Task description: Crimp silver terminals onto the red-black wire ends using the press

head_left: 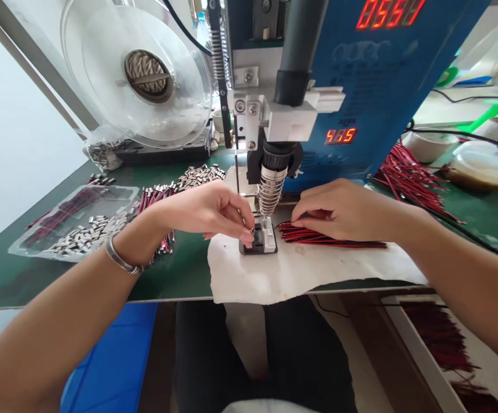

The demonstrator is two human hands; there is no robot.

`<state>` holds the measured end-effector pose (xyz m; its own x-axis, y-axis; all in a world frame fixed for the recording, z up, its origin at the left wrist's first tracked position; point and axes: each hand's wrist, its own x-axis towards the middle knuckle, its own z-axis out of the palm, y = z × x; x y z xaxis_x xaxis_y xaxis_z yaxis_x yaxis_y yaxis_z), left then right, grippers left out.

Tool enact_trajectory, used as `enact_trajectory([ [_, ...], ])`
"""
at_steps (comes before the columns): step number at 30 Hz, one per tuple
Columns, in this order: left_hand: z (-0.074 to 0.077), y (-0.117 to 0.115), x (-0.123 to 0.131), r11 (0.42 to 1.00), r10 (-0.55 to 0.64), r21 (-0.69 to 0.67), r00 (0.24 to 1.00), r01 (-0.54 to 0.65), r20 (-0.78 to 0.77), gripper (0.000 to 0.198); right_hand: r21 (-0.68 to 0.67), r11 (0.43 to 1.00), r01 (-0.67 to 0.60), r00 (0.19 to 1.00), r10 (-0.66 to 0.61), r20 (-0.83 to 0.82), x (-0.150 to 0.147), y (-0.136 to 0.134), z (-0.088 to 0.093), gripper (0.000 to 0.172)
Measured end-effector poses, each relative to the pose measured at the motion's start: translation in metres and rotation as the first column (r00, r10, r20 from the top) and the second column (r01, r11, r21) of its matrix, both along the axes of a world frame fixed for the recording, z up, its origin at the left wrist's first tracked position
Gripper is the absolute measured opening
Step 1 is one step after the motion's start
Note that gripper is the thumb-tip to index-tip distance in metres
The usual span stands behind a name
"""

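Note:
My left hand (216,212) is closed in a pinch over the left side of a small black-and-white fixture (269,241). Whatever small piece lies between its fingertips is mostly hidden. Right above the fixture sits the spring-wrapped tip (272,186) of a soldering machine. My right hand (338,209) rests over a bundle of red and black wires (334,238), its thumb and forefinger pinched at the wires' left ends. Fixture and bundle both lie on a white cloth (261,284).
Small metal parts are piled behind my left wrist (199,175). A clear plastic tray (25,246) holds more parts and wires. Finished-looking wired pieces (165,244) lie beside it. The blue machine body (360,103) stands behind, with more red wires (416,178) at right.

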<state>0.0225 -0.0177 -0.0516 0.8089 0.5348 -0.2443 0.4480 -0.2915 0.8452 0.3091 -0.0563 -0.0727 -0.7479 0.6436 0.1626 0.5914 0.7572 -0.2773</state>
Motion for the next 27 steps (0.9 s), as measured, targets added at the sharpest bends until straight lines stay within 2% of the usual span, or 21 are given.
enact_trajectory([
  [7, -0.004, 0.003, -0.005, 1.0, -0.006, -0.025, 0.997, 0.008, 0.079, 0.014, 0.008, 0.999, -0.031, 0.992, 0.032, -0.122, 0.005, 0.0, 0.002, 0.029],
  [12, -0.002, 0.0, -0.003, 0.999, -0.045, -0.015, 0.996, 0.046, 0.081, 0.021, -0.066, 0.998, 0.024, 0.992, -0.032, -0.124, 0.001, -0.004, 0.004, 0.027],
  [20, 0.003, -0.001, -0.002, 0.995, -0.099, 0.014, 0.995, 0.1, -0.026, 0.03, -0.13, 0.991, 0.02, 0.991, -0.037, -0.127, -0.01, -0.009, 0.0, 0.028],
  [27, 0.004, -0.003, 0.001, 0.989, -0.136, 0.039, 0.988, 0.139, -0.07, 0.035, -0.08, 0.996, 0.037, 0.984, -0.05, -0.168, -0.013, -0.012, 0.0, 0.024],
])
